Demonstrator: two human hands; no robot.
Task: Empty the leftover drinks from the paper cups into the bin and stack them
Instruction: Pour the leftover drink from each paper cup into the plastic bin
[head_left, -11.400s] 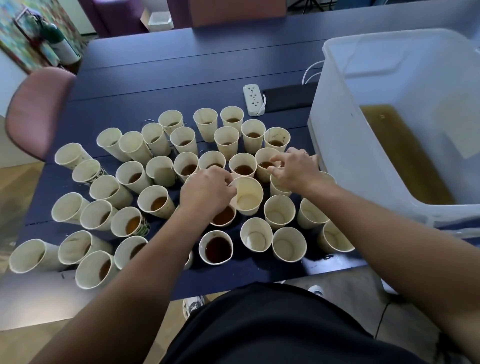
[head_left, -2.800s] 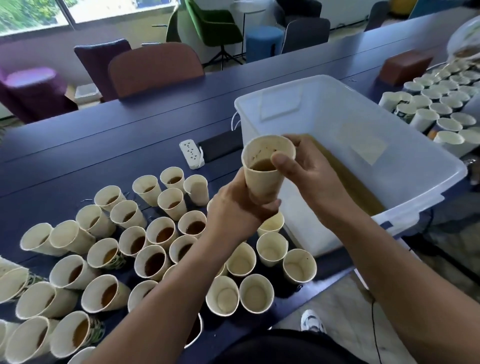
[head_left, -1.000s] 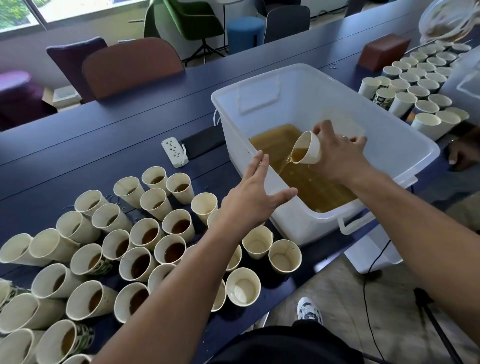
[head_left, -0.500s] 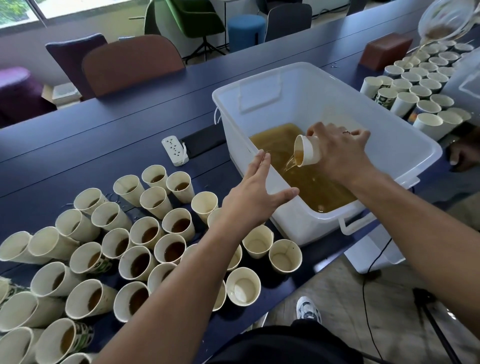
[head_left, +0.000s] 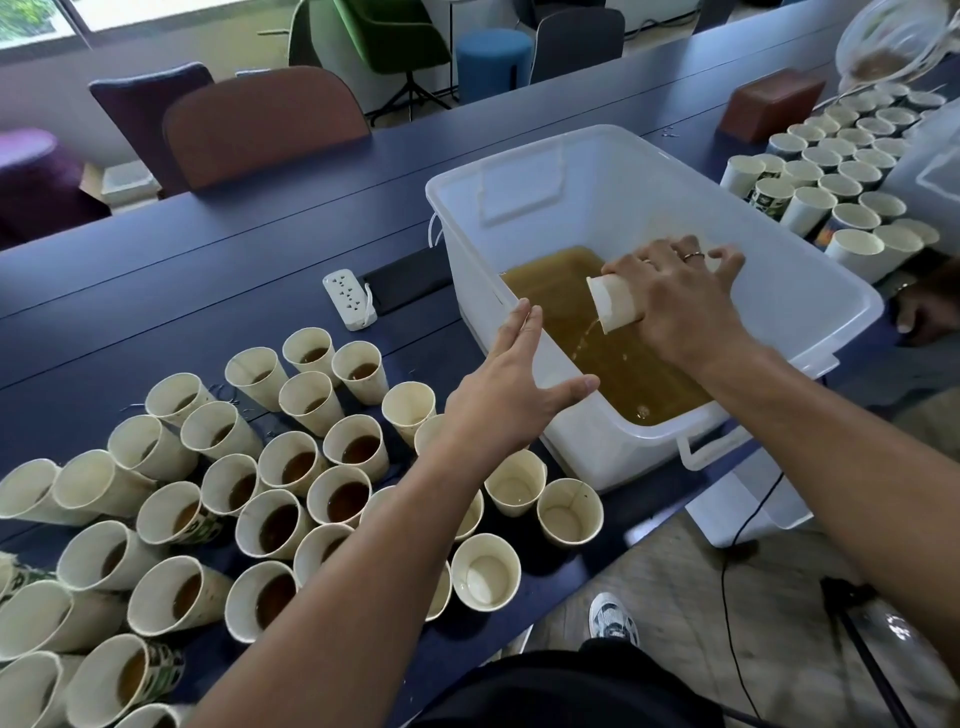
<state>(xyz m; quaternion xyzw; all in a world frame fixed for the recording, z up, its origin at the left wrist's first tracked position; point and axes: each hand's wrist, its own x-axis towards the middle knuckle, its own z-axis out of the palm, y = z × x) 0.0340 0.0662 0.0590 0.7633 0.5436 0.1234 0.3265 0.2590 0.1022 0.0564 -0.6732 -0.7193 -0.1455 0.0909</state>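
Paper cup (head_left: 615, 306) tipped over bin (head_left: 810, 291), clamped in right hand (head_left: 680, 301) fingers; left hand (head_left: 511, 395) fingers apart.

A cream paper cup (head_left: 618, 307) tips mouth-down over the translucent bin (head_left: 810, 291), dribbling brown drink; more cups (head_left: 291, 467) crowd the counter's near edge.

The big see-through white plastic bin (head_left: 810, 291) holds brown-yellow drink (head_left: 618, 358). The round paper cups (head_left: 291, 467) are cream, on a dark blue table (head_left: 208, 291). The flat power strip (head_left: 349, 299) is white.
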